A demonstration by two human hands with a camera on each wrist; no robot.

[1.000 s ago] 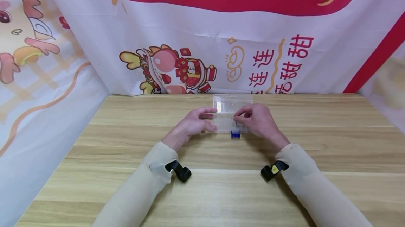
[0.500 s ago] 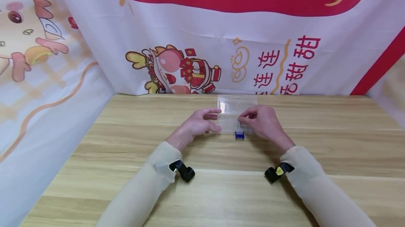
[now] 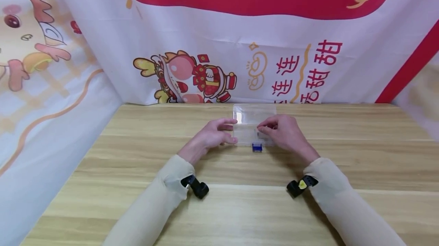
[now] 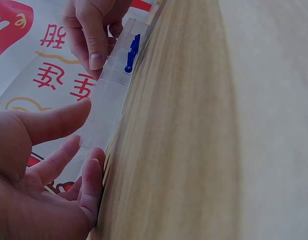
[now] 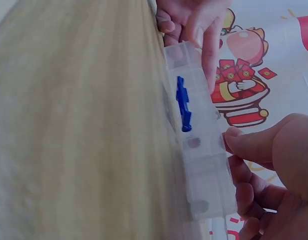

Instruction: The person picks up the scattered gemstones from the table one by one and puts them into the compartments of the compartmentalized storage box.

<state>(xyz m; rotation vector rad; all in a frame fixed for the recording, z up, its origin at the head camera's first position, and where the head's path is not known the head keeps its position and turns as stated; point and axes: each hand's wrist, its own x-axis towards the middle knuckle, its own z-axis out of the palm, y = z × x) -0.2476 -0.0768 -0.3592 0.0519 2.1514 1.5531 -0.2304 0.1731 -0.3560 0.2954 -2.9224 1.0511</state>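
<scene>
A clear plastic compartment box (image 3: 242,134) lies at the table's back, its transparent lid (image 3: 252,111) raised behind it. A blue latch (image 3: 257,147) sticks out from its front. My left hand (image 3: 214,131) rests at the box's left end, fingers spread, thumb at the front corner and index finger farther back. Over the right half, my right hand (image 3: 284,129) pinches a small clear piece (image 3: 258,133) between thumb and index finger; I cannot tell its kind. Through the box wall, blurred grey spots (image 5: 194,143) show in the right wrist view.
The light wooden table (image 3: 219,208) stretches toward me in front of the box. Close behind the box hangs a white and red printed cloth (image 3: 192,28), with another printed cloth (image 3: 79,116) along the left side. Both wrists carry black cameras (image 3: 200,189).
The head view shifts slightly, moving the whole scene a little. Both hands stay in place at the box, and the right fingertips barely move over its right half.
</scene>
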